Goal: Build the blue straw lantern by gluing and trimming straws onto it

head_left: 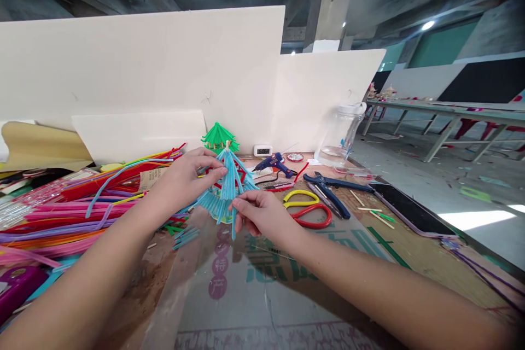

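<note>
Two bare forearms (110,262), cut off by the frame, reach to a cone-shaped roof (230,178) of fuzzy blue stems. The left hand (194,172) pinches its slope, some fingertips hidden; the right hand (262,212) nips one drooping stem (233,228). Behind, a ridged green roof (219,135) is partly covered.

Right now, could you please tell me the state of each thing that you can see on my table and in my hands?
Left hand: fingers closed on blue model
Right hand: fingers pinching blue strip
Blue model: upright
Green model: upright
Phone: lying flat, screen dark
Jar: upright
Pliers: handles spread
Glue gun: lying down; heat cannot be told
Digital clock: digits showing
Pipe cleaners: heaped
</note>
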Available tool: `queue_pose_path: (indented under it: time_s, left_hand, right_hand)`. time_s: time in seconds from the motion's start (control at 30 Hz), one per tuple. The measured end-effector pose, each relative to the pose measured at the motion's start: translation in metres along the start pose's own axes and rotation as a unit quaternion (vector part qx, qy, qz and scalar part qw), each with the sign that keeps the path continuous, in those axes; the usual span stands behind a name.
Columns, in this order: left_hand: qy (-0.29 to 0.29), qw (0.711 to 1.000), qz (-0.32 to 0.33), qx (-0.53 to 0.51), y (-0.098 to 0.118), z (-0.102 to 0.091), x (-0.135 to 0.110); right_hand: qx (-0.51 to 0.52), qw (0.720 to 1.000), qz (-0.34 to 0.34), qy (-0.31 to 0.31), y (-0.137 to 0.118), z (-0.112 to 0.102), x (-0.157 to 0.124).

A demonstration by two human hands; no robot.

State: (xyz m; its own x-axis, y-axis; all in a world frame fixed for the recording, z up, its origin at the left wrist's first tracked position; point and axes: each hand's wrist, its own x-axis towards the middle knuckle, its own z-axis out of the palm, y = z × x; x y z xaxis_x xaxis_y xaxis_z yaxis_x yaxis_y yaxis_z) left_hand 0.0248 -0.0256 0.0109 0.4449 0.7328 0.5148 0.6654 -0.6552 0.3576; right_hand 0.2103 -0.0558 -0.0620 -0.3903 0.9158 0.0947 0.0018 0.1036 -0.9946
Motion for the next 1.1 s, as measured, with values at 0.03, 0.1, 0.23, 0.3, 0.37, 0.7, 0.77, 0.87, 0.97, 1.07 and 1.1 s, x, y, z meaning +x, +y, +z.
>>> queue_pose_path:
  time_s: [0.03, 0.1, 0.23, 0.3, 0.37, 0.7, 0.77, 0.87, 0.97, 1.07, 1.1]
  left_hand:
    - [-0.001, 1.0, 0.005, 0.001, 0.001, 0.0, 0.0]
    - [-0.003, 1.0, 0.014, 0.003, 0.002, -0.001, 0.0]
    - [-0.005, 1.0, 0.022, -0.001, 0.0, -0.001, 0.0]
    - [-0.002, 1.0, 0.021, -0.005, -0.001, -0.001, 0.0]
    - [-0.001, 1.0, 0.021, -0.014, -0.003, 0.0, 0.0]
    - [0.006, 0.995, 0.009, -0.099, 0.002, 0.015, 0.0]
    - [0.001, 0.992, 0.019, -0.125, 0.002, 0.02, 0.001]
    - [-0.001, 0.989, 0.018, -0.147, 0.003, 0.025, 0.001]
    - [-0.005, 0.991, 0.013, -0.13, 0.005, 0.024, 0.0]
    - [-0.017, 0.995, 0.023, -0.093, 0.007, 0.019, -0.002]
    - [-0.027, 0.996, 0.025, -0.078, 0.007, 0.016, -0.003]
  right_hand:
    - [0.004, 1.0, 0.003, -0.003, 0.0, 0.001, 0.0]
    - [-0.001, 1.0, 0.006, -0.007, -0.001, 0.001, 0.0]
    - [-0.126, 0.992, -0.009, 0.012, -0.004, -0.005, -0.003]
    - [-0.245, 0.966, -0.066, 0.057, -0.008, -0.011, -0.004]
    - [-0.327, 0.929, -0.138, 0.106, -0.013, -0.018, -0.004]
    - [-0.33, 0.925, -0.175, 0.069, -0.042, -0.046, 0.0]
    - [-0.346, 0.925, -0.156, 0.028, -0.046, -0.048, -0.001]
    - [-0.357, 0.929, -0.099, -0.014, -0.049, -0.047, -0.004]
    - [-0.327, 0.943, -0.043, -0.043, -0.049, -0.045, -0.007]
    - [-0.274, 0.96, -0.025, -0.044, -0.046, -0.043, -0.005]
    - [-0.254, 0.966, -0.02, -0.04, -0.045, -0.042, -0.004]
